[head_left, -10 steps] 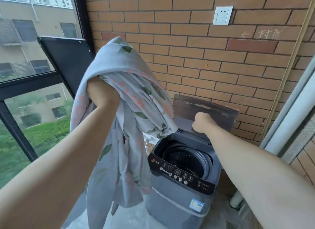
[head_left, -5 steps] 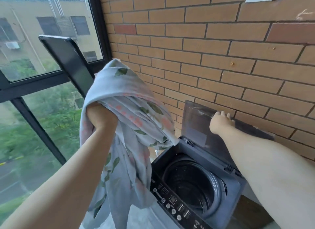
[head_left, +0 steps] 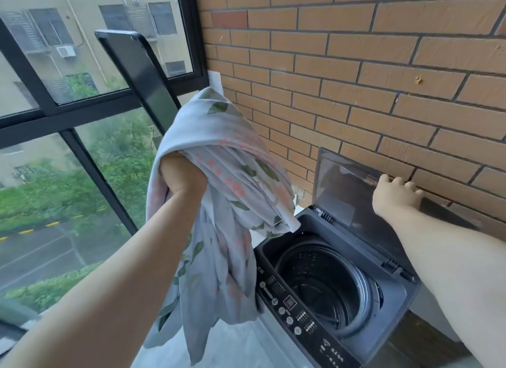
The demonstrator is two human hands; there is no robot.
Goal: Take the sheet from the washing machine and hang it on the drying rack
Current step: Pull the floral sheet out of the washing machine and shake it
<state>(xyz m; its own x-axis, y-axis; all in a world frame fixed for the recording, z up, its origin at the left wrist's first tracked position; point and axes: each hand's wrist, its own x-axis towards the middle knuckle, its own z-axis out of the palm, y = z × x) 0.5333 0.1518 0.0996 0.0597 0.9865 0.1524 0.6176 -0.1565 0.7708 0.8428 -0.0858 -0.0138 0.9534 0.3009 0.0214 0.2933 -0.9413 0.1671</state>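
A pale grey sheet [head_left: 227, 203] printed with green leaves and pink flowers hangs bunched from my left hand [head_left: 182, 176], which is raised and closed on it, left of the washing machine [head_left: 394, 299]. The sheet's lower end dangles beside the machine's front left corner. The top-loading machine stands open, and its dark drum [head_left: 323, 282] looks empty. My right hand [head_left: 391, 193] rests on the top edge of the raised lid [head_left: 345, 184], fingers curled over it. No drying rack can be identified with certainty.
A brick wall [head_left: 356, 66] stands right behind the machine. A dark flat panel [head_left: 137, 74] leans against the black-framed windows [head_left: 54, 113] on the left. The control panel [head_left: 298, 313] runs along the machine's front edge. Pale floor shows below the sheet.
My view has shifted closer and lower towards the machine. My right hand went from a fist in front of the lid to gripping its top edge. The sheet stays held up in my left hand.
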